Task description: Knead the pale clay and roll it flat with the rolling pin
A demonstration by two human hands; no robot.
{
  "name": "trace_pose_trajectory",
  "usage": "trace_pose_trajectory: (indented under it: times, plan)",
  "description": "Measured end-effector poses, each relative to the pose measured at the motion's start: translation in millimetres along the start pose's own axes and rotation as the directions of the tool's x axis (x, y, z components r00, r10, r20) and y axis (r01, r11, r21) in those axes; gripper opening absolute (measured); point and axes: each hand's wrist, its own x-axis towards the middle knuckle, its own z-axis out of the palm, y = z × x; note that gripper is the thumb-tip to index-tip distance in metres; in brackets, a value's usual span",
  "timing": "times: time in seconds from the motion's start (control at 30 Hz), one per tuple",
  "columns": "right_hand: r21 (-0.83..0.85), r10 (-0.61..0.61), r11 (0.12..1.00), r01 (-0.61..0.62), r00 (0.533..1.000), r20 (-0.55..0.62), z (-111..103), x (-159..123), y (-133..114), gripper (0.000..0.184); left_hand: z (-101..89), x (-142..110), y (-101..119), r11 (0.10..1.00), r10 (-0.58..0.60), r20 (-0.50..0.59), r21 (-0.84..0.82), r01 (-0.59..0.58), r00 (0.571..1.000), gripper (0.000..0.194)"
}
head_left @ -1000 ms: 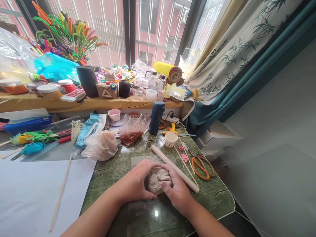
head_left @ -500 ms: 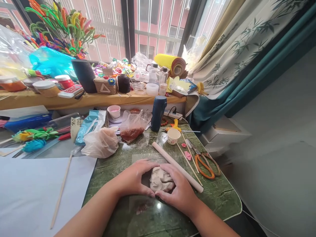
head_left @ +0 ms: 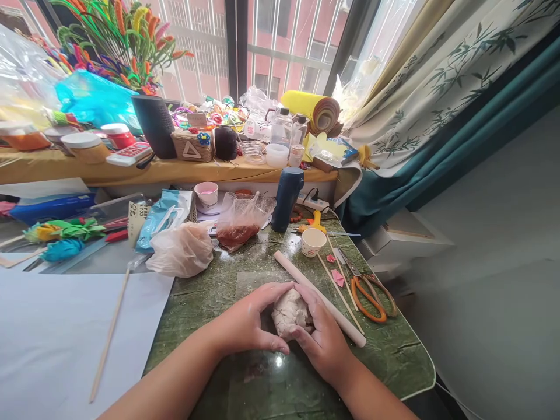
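Note:
A pale, creased lump of clay (head_left: pixel 290 315) sits between my two hands above the green table. My right hand (head_left: pixel 324 338) wraps its right side, with the thumb pressed on the near face. Curved around the left side is my left hand (head_left: pixel 249 321); its fingertips meet those of the right at the lump's far edge. A gap shows between my left palm and the clay, and the left thumb lies just in front of it. Just beyond the hands, a pale rolling pin (head_left: pixel 321 299) lies diagonally. The lump's right side is hidden by fingers.
Thin sticks (head_left: pixel 341 294), scissors (head_left: pixel 367 291) and a paper cup (head_left: pixel 313 242) lie to the right. Farther back stand a dark blue bottle (head_left: pixel 286 201), a bag of brown powder (head_left: pixel 238 230) and a crumpled plastic bag (head_left: pixel 181 251). White paper (head_left: pixel 56 338) covers the left.
The clay has been turned and looks taller and more bunched. My right thumb has moved up onto it, away from the left thumb. The view has shifted slightly.

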Motion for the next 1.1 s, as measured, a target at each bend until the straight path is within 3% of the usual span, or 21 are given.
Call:
trace_pose_trajectory:
  times: [0.1, 0.43, 0.83, 1.0, 1.1]
  plan:
    - [-0.037, -0.022, 0.999, 0.022, 1.0, 0.006, 0.4, -1.0, -1.2, 0.069, -0.5, 0.6, -1.1, 1.0, 0.01, -0.002, -0.015, -0.01, 1.0, 0.096]
    - [0.07, 0.025, 0.997, -0.023, 0.999, -0.029, 1.8, 6.5, 0.3, 0.059, 15.8, 3.7, -11.8, 0.953, -0.132, -0.119, -0.288, 0.093, 0.984, 0.079]
    - [0.254, 0.101, 0.964, -0.078, 0.992, -0.08, 4.9, 13.6, -5.8, 0.046, 16.8, 4.6, -11.6, 0.954, -0.145, -0.158, -0.285, 0.096, 0.977, 0.067]
    - [0.37, 0.212, 0.916, -0.156, 0.97, -0.117, 6.0, 17.7, -5.0, 0.044, 20.2, 6.7, -4.9, 0.964, -0.139, -0.17, -0.25, 0.094, 0.976, 0.064]
    - [0.514, 0.286, 0.837, -0.187, 0.951, -0.12, 8.2, 21.9, -11.7, 0.049, 26.5, 6.9, -1.3, 0.935, -0.157, -0.204, -0.346, 0.079, 0.966, 0.074]
